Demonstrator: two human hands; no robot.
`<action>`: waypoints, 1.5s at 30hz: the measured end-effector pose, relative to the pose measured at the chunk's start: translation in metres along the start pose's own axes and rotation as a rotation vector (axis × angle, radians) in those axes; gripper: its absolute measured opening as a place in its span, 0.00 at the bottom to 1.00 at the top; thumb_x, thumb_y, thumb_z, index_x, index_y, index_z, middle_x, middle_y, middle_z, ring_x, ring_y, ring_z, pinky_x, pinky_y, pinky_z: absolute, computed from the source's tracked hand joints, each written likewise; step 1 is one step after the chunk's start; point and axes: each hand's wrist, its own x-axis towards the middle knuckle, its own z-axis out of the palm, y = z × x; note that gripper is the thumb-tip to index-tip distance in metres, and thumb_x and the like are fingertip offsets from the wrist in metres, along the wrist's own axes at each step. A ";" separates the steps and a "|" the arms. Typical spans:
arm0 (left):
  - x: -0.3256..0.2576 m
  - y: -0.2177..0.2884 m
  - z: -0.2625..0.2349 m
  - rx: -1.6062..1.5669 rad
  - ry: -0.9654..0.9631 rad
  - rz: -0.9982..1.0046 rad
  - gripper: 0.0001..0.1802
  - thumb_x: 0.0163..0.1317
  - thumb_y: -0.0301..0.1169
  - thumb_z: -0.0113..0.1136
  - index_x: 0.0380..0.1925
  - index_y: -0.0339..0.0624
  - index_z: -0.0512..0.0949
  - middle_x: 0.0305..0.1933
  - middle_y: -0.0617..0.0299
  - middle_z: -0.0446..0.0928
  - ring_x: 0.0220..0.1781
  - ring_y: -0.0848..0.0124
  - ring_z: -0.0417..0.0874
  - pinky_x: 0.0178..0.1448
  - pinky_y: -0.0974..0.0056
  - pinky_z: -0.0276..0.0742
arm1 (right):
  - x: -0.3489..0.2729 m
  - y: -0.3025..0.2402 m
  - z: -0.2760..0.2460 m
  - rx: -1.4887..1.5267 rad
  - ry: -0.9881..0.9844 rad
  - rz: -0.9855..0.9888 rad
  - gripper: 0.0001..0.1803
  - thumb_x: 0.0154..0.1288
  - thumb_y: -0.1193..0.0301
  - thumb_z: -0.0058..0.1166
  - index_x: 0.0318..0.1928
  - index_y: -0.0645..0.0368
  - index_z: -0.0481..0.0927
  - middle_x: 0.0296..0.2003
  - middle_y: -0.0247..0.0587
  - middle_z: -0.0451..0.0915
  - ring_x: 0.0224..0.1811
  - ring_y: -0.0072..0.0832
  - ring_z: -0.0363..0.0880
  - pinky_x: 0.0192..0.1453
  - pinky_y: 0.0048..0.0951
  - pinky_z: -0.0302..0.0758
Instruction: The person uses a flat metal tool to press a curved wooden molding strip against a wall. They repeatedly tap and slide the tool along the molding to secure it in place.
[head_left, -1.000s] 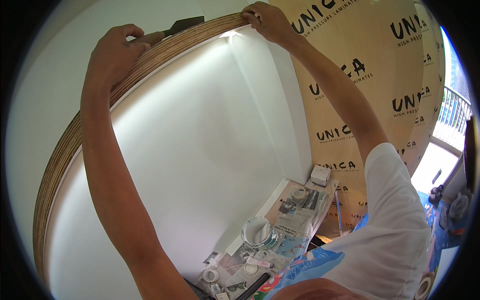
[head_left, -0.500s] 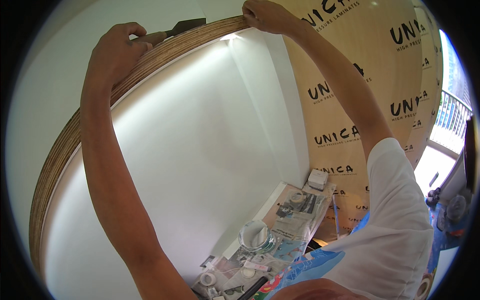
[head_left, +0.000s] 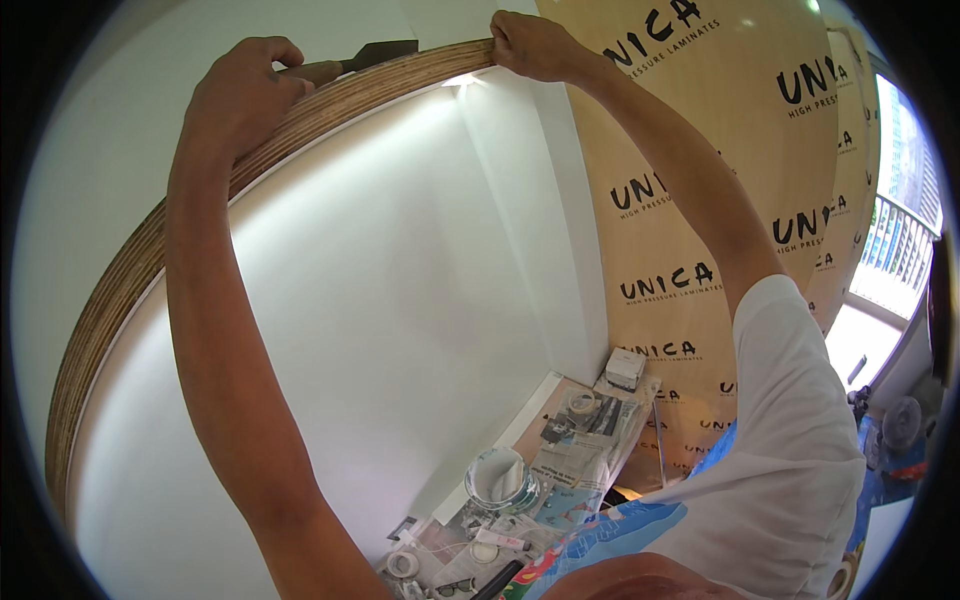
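Note:
A plywood edge (head_left: 400, 75), striped brown, runs along the raised white-walled recess from lower left to top right. My left hand (head_left: 240, 95) is closed round the handle of a putty knife (head_left: 385, 52), whose dark flat blade points right just above the plywood edge. At the right end of that edge is my right hand (head_left: 535, 48), its fingers curled closed. Whatever they hold, if anything, is hidden.
Below lies a newspaper-covered surface (head_left: 575, 455) with a white tub (head_left: 497, 480), tape rolls (head_left: 403, 565), glasses (head_left: 455, 587) and a small white box (head_left: 626, 368). Printed tan panels (head_left: 665, 240) stand to the right. A railing (head_left: 905, 250) shows beyond.
The view has shifted slightly, with the tub and box lower and further left. Both hands keep nearly the same places along the plywood edge, and the putty knife remains in my left hand.

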 end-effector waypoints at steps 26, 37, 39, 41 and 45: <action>0.003 -0.011 0.002 -0.054 0.001 0.053 0.23 0.62 0.39 0.67 0.55 0.41 0.82 0.47 0.48 0.86 0.42 0.60 0.87 0.54 0.57 0.81 | -0.040 -0.005 0.014 0.065 0.454 -0.246 0.13 0.75 0.72 0.53 0.53 0.66 0.83 0.41 0.49 0.85 0.38 0.38 0.86 0.43 0.34 0.83; 0.001 -0.012 0.002 -0.027 0.009 0.046 0.23 0.62 0.40 0.67 0.55 0.42 0.83 0.49 0.48 0.85 0.45 0.59 0.87 0.56 0.56 0.80 | -0.041 -0.031 0.009 0.657 0.346 0.141 0.14 0.75 0.68 0.54 0.50 0.67 0.84 0.40 0.49 0.86 0.38 0.36 0.86 0.43 0.32 0.82; 0.006 -0.016 0.004 0.003 0.014 0.108 0.23 0.62 0.41 0.67 0.55 0.42 0.83 0.50 0.49 0.85 0.45 0.58 0.87 0.57 0.56 0.80 | -0.038 -0.021 0.015 0.547 0.394 0.076 0.13 0.75 0.68 0.54 0.47 0.67 0.85 0.39 0.49 0.87 0.37 0.37 0.86 0.43 0.34 0.82; 0.006 -0.018 0.006 0.021 0.034 0.138 0.24 0.62 0.41 0.67 0.55 0.42 0.83 0.50 0.50 0.85 0.46 0.58 0.87 0.57 0.56 0.80 | -0.036 -0.020 0.017 0.435 0.417 0.048 0.13 0.75 0.68 0.54 0.46 0.67 0.85 0.39 0.50 0.87 0.36 0.37 0.86 0.43 0.35 0.81; 0.004 -0.020 0.009 0.037 0.084 0.136 0.24 0.62 0.42 0.67 0.55 0.43 0.83 0.52 0.50 0.85 0.46 0.58 0.87 0.57 0.56 0.80 | -0.032 -0.023 0.014 0.235 0.395 0.058 0.12 0.74 0.70 0.55 0.45 0.67 0.85 0.39 0.50 0.87 0.36 0.37 0.86 0.43 0.36 0.81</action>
